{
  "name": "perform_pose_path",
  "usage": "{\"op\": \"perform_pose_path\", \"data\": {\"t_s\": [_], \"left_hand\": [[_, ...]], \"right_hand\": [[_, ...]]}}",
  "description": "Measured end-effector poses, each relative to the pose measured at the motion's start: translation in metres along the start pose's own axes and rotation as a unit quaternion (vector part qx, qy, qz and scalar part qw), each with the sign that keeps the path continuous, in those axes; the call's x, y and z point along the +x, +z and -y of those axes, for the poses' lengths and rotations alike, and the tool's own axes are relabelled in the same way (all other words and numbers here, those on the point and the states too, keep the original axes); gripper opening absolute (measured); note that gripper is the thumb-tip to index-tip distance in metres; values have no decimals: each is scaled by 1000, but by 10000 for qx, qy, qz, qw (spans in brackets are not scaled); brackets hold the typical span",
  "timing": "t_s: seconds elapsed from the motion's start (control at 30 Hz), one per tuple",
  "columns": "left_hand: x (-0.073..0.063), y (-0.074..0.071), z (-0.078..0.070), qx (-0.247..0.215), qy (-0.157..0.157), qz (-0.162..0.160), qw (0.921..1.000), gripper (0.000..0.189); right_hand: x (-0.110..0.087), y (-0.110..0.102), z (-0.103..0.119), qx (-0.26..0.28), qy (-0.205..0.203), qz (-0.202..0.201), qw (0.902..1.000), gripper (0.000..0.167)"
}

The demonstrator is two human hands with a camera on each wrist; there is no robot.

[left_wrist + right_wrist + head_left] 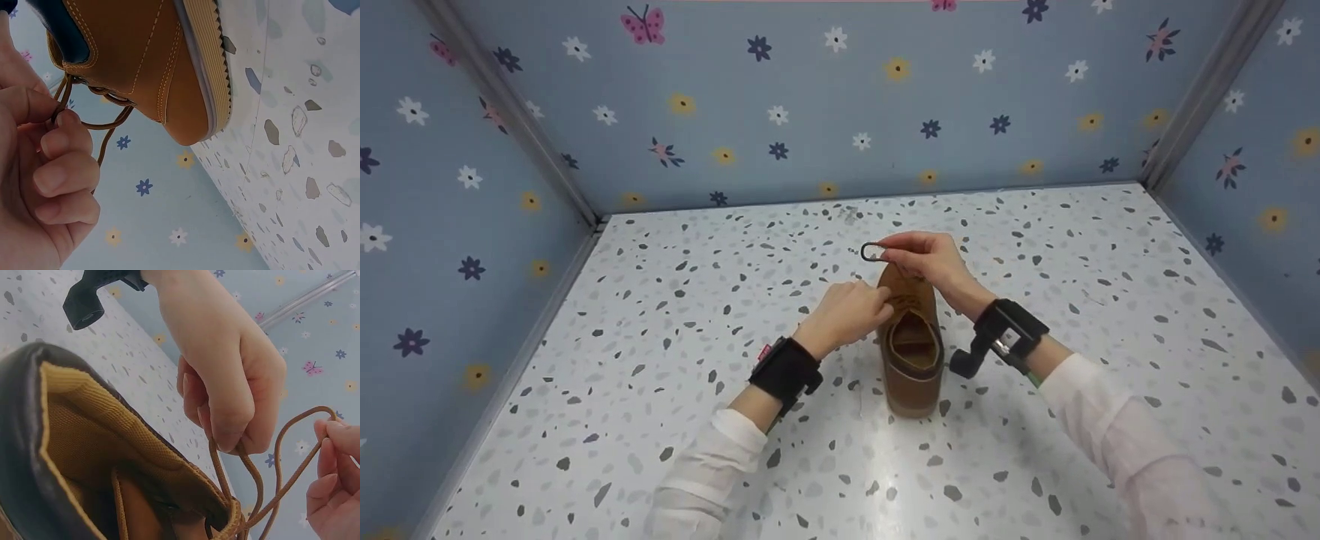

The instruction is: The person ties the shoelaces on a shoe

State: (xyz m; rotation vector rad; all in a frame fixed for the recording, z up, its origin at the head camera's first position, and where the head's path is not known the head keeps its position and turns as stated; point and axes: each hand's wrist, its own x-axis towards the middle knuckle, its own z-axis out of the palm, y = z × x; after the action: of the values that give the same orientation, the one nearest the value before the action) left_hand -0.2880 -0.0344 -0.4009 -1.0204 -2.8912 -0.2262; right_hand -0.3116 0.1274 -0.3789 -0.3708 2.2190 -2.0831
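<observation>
A brown lace-up shoe [915, 394] stands on the speckled surface with its heel toward me. It has a dark padded collar [25, 433] and a pale ridged sole [211, 62]. At its left side, my left hand [849, 311] pinches the brown shoelace [104, 126] close above the eyelets, fingers curled. My right hand [926, 259] is over the toe end, pinching a lace loop [871, 252] between thumb and fingertips. From the right wrist view, strands run from the top of the lacing to both hands. The head view hides part of the lacing behind the hands.
The white speckled tabletop [660, 375] spreads around the shoe. Blue flower-patterned panels [810, 90] close off the back and both sides, with grey metal posts [521, 112] at the corners. Black straps [786, 371] with small cameras sit on both wrists.
</observation>
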Motion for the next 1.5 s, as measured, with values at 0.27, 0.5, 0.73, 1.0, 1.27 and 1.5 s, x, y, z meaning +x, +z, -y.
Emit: {"op": "perform_pose_path", "data": {"t_s": [0.27,0.5,0.73,1.0,1.27,1.5], "left_hand": [[0,1,0,8,119,-39,9999,20],[0,2,-2,109,228,-173,9995,21],[-1,3,-3,32,250,-221,9994,20],[-1,2,-3,-35,243,-139,9996,19],[-1,2,-3,37,245,-134,9996,19],[-1,2,-3,85,252,-176,9995,20]], "right_hand": [[7,0,2,-252,-108,261,9993,23],[9,10,21,-710,-169,505,9961,25],[26,20,20,-798,-422,732,9932,24],[40,21,3,-946,-651,859,9897,20],[39,16,-5,-1704,-293,1293,9764,22],[35,9,1,-1307,-223,930,9868,22]]}}
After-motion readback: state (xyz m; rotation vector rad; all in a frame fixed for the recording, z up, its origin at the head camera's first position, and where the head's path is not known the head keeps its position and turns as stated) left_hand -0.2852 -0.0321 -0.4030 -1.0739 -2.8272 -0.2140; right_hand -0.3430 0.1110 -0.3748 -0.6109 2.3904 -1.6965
